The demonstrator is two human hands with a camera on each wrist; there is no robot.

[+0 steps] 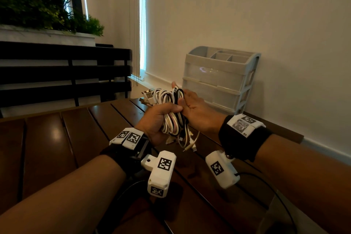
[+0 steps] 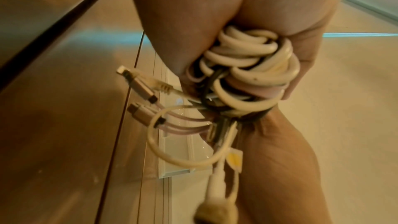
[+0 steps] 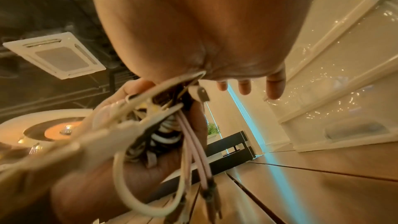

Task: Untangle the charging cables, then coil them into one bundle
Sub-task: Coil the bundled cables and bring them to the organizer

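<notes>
Cables (image 1: pixel 168 100): white, black & pinkish, already looped into one bundle, held in the air above the wooden worktop (image 1: pixel 57 135), in front of a grey drawer organiser (image 1: pixel 218 76) by the wall.

Head view: left hand (image 1: pixel 157 119) wrapped round the bundle's middle, fingers curled tight, thumb across the top. Right hand (image 1: pixel 195 108) on the far side, thumb pressed to the loops, fingers reaching up behind them; how firmly it grips I can't tell here. USB plugs (image 1: pixel 147 96) stick out top left; small connector ends (image 1: pixel 188 144) dangle below, clear of the worktop.

Left wrist view: coils (image 2: pixel 247 67) squeezed in the fist, stacked unevenly. Several plug ends (image 2: pixel 140 88) & one loose white loop (image 2: pixel 172 142) hang free outside the grip.

Right wrist view: right fingers (image 3: pixel 275 84) look fairly straight, tips showing past the palm, so more steadying than clasping. Pink leads (image 3: pixel 193 142) & a white loop (image 3: pixel 133 185) trail down; blurred.

Risks, as I judge them: bundle looks near done but nothing ties it. If the left grip eases, the springy coils could pop open. Dangling ends may snag on the worktop slats or re-knot w/ each other when wrapped. Loose loop could slip out, since it sits outside the fist.
</notes>
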